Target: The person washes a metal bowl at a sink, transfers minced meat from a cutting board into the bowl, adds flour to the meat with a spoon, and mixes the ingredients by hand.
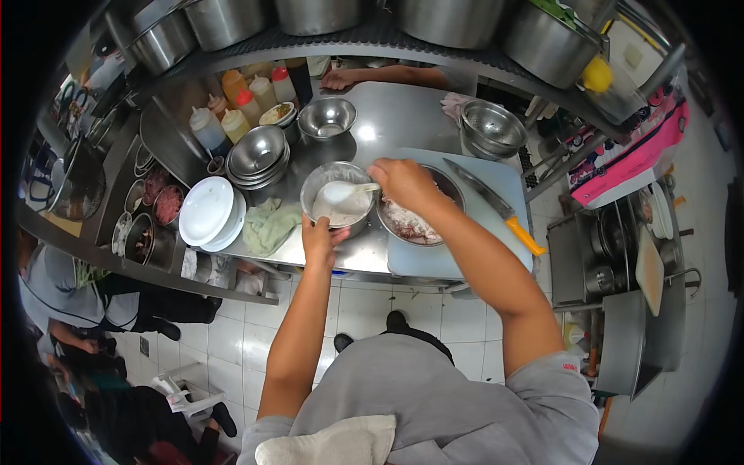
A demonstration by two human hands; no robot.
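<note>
My left hand (318,242) is closed on the near side of a steel bowl (308,186) of white powder. In my right hand (403,184) is the handle of a white spoon (346,197), its head over the powder in that bowl. Beneath my right forearm sits a second steel bowl (459,190), holding what looks like reddish meat dusted with white powder (411,223). That bowl rests on a pale cutting board (496,174), partly hidden by my arm. To its right lies a large knife (488,194) with a yellow handle, blade pointing away from me.
A green cloth (270,226), white plates (208,211) and stacked steel bowls (258,151) lie to the left. Squeeze bottles (246,105) stand behind them. A shelf with large pots (449,19) spans overhead. Another person's arm (387,74) rests across the counter.
</note>
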